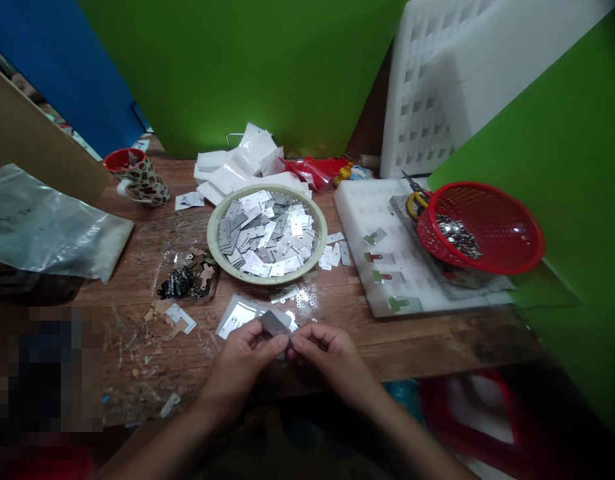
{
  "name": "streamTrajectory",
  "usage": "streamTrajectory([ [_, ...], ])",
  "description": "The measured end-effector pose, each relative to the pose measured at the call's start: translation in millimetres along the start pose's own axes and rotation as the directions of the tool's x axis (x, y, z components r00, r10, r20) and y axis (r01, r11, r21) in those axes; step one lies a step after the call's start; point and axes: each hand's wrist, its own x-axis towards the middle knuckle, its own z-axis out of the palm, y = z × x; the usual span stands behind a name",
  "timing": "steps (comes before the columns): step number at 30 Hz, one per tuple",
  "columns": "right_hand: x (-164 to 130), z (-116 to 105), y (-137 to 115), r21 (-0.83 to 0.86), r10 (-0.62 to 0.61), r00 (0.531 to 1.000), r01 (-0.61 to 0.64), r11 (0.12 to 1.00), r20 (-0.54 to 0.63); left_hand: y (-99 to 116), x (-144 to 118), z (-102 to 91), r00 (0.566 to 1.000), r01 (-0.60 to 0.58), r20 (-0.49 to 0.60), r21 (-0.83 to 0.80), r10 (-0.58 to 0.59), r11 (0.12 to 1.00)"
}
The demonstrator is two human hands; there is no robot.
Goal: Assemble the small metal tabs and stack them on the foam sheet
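My left hand (250, 350) is closed, with thumb and fingers pinching a small grey metal plate (273, 323) above the table's front part. At the plate's lower right corner, my right hand (320, 347) is pinched shut; whatever lies between its fingertips is hidden or too small to name. Just beyond the hands are a clear plastic bag (227, 308) with plates on or in it and a scatter of small ring-shaped washers (307, 304). Behind these stands a round cream basket (212, 240), heaped with similar metal plates (262, 233).
Black and brown small parts (180, 283) lie left of the basket. A patterned mug (150, 180) and plastic bag (52, 220) are farther left. On the right, a white foam slab (357, 213) carries several tagged pieces, yellow-handled pliers (414, 204) and a red basket (507, 233).
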Motion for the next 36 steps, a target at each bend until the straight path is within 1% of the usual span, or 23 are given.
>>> streamTrajectory([
  [1,-1,-9,0,-0.08,-0.048,0.999,0.046,0.996,-0.021,-1,1,0.1,1.0,0.01,-0.018,0.024,-0.01,1.0],
  [2,-1,-19,0,-0.185,-0.122,0.99,0.107,0.977,-0.074,-1,1,0.2,0.999,0.023,-0.034,0.054,-0.021,0.998],
  [3,-2,-31,1,-0.31,-0.217,0.966,0.164,0.937,-0.144,-1,3,0.3,0.998,0.037,-0.047,0.081,-0.033,0.996],
  [4,-4,-42,3,-0.445,-0.316,0.926,0.198,0.873,-0.208,0,4,0.5,0.998,0.052,-0.047,0.104,-0.047,0.993],
  [5,-5,-52,5,-0.567,-0.39,0.894,0.208,0.797,-0.22,0,5,0.7,0.998,0.065,-0.033,0.121,-0.061,0.991],
  [6,-7,-59,8,-0.66,-0.431,0.882,0.209,0.722,-0.192,1,7,1.0,0.997,0.075,-0.009,0.136,-0.075,0.988],
  [8,-11,-66,15,-0.759,-0.422,0.904,0.227,0.611,-0.069,1,9,1.7,0.995,0.076,0.05,0.177,-0.086,0.981],
  [9,-13,-66,19,-0.778,-0.401,0.916,0.239,0.581,-0.018,1,10,2.0,0.994,0.07,0.071,0.202,-0.086,0.977],
  [11,-14,-59,25,-0.802,-0.39,0.921,0.246,0.545,0.018,0,11,2.7,0.993,0.063,0.087,0.243,-0.086,0.968],
  [16,-4,-40,29,-0.857,-0.422,0.906,0.181,0.483,-0.047,0,12,4.0,0.991,0.075,0.085,0.261,-0.101,0.962],
  [19,3,-35,27,-0.887,-0.387,0.918,0.107,0.45,-0.085,0,13,3.8,0.99,0.075,0.093,0.264,-0.103,0.962],
  [21,6,-34,26,-0.894,-0.369,0.925,0.09,0.438,-0.088,0,13,3.2,0.99,0.079,0.093,0.25,-0.105,0.965],
  [26,8,-32,27,-0.893,-0.386,0.918,0.1,0.438,-0.087,0,12,2.5,0.987,0.125,0.078,0.179,-0.14,0.976],
  [29,8,-33,28,-0.887,-0.383,0.922,0.127,0.445,-0.061,3,12,2.1,0.986,0.152,0.059,0.106,-0.158,0.983],
  [33,10,-33,30,-0.911,-0.391,0.92,0.159,0.381,-0.003,4,12,-1.2,0.987,0.153,0.042,0.062,-0.155,0.986],
  [35,10,-33,32,-0.904,-0.441,0.897,0.187,0.384,-0.001,4,13,-3.8,0.989,0.14,0.034,0.07,-0.143,0.988],
  [36,9,-33,32,-0.889,-0.483,0.875,0.211,0.406,-0.013,3,13,-4.9,0.99,0.134,0.033,0.084,-0.137,0.988],
])
